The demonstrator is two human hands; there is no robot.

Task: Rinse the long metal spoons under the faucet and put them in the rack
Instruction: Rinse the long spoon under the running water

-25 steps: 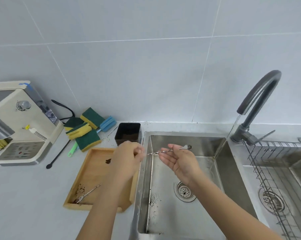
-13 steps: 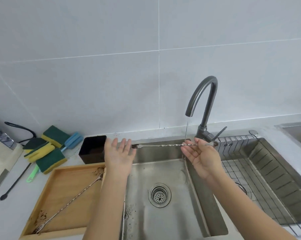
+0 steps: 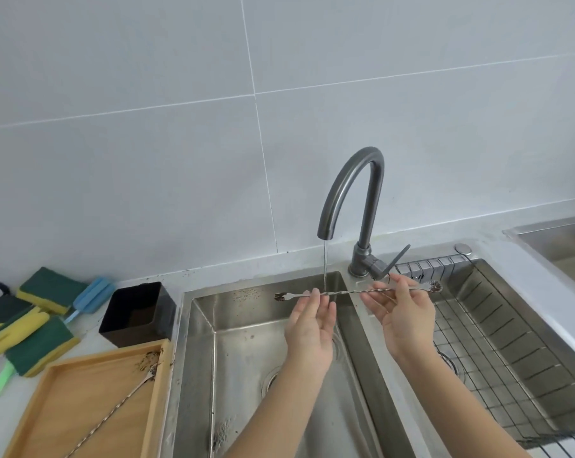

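Both hands, left (image 3: pixel 310 328) and right (image 3: pixel 403 315), fingers pinching long spoon (image 3: pixel 352 292) level over sink (image 3: pixel 193 325) divider

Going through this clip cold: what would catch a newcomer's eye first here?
The long metal spoon, held level by the left hand and right hand under the thin stream from the faucet, brown grounds on both ends. Next, a second dirty spoon lying in the wooden tray at lower left.
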